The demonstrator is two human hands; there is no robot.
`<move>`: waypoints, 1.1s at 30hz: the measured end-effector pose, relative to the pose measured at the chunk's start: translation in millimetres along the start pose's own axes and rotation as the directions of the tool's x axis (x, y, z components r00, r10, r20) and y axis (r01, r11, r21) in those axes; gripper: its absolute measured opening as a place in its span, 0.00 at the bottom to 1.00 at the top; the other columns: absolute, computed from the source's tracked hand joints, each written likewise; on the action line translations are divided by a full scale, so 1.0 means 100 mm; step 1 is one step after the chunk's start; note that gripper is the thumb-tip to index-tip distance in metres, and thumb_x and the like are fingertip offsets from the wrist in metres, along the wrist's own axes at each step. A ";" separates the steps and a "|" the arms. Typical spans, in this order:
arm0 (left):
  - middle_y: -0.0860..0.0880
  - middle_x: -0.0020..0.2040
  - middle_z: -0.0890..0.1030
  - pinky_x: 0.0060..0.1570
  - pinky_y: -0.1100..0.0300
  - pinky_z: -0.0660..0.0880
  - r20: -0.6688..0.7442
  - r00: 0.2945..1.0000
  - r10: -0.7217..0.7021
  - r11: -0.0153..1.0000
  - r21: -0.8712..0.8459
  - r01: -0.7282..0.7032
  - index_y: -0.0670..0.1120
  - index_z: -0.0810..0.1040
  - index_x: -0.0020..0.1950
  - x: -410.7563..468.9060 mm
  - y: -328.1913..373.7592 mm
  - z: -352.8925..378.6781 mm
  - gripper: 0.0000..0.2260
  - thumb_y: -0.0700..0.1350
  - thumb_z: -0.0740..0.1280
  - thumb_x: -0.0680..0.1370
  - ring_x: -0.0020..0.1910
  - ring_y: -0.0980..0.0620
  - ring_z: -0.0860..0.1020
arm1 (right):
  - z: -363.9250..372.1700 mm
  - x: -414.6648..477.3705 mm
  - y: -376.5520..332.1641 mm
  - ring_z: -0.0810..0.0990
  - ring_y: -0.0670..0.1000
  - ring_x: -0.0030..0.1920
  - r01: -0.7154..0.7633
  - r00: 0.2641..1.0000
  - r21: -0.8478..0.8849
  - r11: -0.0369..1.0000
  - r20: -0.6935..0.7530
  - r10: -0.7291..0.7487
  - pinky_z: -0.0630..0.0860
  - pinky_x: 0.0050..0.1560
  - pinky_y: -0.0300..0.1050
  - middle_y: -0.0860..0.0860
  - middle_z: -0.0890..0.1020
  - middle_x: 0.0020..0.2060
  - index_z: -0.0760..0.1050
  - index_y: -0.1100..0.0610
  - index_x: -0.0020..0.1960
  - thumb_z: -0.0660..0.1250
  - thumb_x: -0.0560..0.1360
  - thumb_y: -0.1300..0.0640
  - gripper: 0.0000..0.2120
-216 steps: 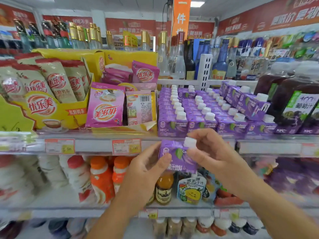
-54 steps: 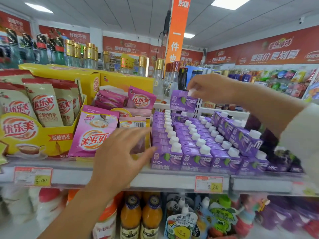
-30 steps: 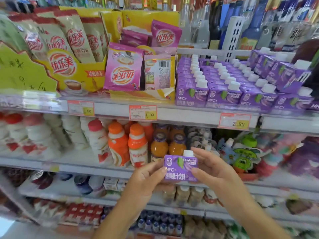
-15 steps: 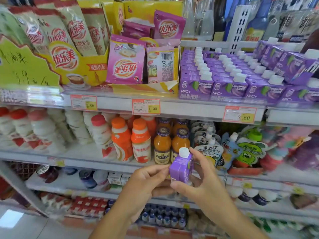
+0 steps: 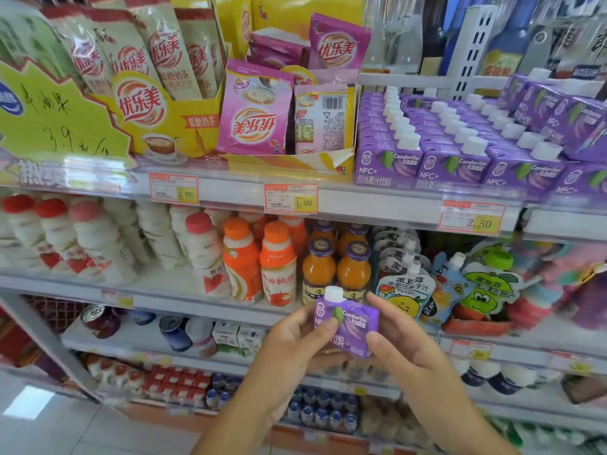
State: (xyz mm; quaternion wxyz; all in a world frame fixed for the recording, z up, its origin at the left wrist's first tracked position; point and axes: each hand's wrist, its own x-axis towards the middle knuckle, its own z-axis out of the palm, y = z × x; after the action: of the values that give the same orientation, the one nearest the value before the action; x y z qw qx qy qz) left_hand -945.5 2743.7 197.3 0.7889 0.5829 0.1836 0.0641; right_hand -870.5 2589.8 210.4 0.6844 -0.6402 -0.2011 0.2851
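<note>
The purple carton [image 5: 349,325], pinched edgewise by the left hand [image 5: 292,353] and right hand [image 5: 407,356], could be dropped if either grip is loosened.

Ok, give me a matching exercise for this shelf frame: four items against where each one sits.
Items: 1 small purple juice carton with white cap; 2 pink foil sachet; 3 orange-capped plastic bottle; 4 red-and-yellow paper price label marked 2.50.
Places: A front edge of the upper shelf; B upside down in the yellow cardboard display box; C gripped by the left hand and right hand; D standing on the middle shelf.
Pairs: 1-C, 2-B, 3-D, 4-A.
</note>
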 end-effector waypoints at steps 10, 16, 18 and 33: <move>0.45 0.54 0.85 0.48 0.58 0.81 0.022 0.999 -0.026 0.999 -0.033 0.026 0.48 0.77 0.63 -0.04 -0.08 -0.08 0.19 0.46 0.70 0.71 0.52 0.49 0.84 | -0.12 0.05 0.07 0.84 0.50 0.49 -0.006 0.986 -0.038 0.999 -0.168 0.000 0.81 0.35 0.42 0.52 0.85 0.46 0.77 0.54 0.58 0.64 0.77 0.64 0.12; 0.45 0.56 0.84 0.49 0.59 0.81 0.078 0.997 -0.030 0.997 -0.074 0.035 0.48 0.77 0.63 -0.04 -0.06 -0.10 0.19 0.45 0.68 0.72 0.54 0.49 0.83 | -0.15 0.07 0.07 0.83 0.47 0.49 0.047 0.982 -0.003 0.999 -0.181 -0.047 0.81 0.36 0.39 0.48 0.85 0.44 0.75 0.56 0.54 0.65 0.76 0.64 0.08; 0.44 0.55 0.85 0.47 0.61 0.81 0.065 0.998 -0.021 0.998 -0.065 0.025 0.47 0.78 0.62 -0.03 -0.06 -0.08 0.18 0.43 0.68 0.72 0.54 0.49 0.83 | -0.12 0.05 0.08 0.83 0.46 0.49 0.061 0.987 -0.026 0.998 -0.144 -0.064 0.82 0.40 0.41 0.48 0.85 0.47 0.73 0.55 0.56 0.67 0.74 0.62 0.12; 0.60 0.58 0.82 0.64 0.53 0.75 0.024 0.998 -0.063 0.972 0.228 0.056 0.61 0.75 0.66 0.06 -0.04 0.14 0.24 0.62 0.69 0.70 0.58 0.57 0.81 | -0.03 0.03 0.12 0.83 0.44 0.50 0.050 0.998 0.014 0.999 -0.042 -0.049 0.78 0.45 0.35 0.44 0.84 0.49 0.73 0.49 0.62 0.72 0.69 0.59 0.23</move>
State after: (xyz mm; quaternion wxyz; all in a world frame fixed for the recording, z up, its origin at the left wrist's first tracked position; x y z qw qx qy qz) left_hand -935.3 2732.0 195.9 0.7216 0.6643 0.1948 0.0097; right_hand -868.4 2589.7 198.5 0.7003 -0.6355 -0.2003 0.2561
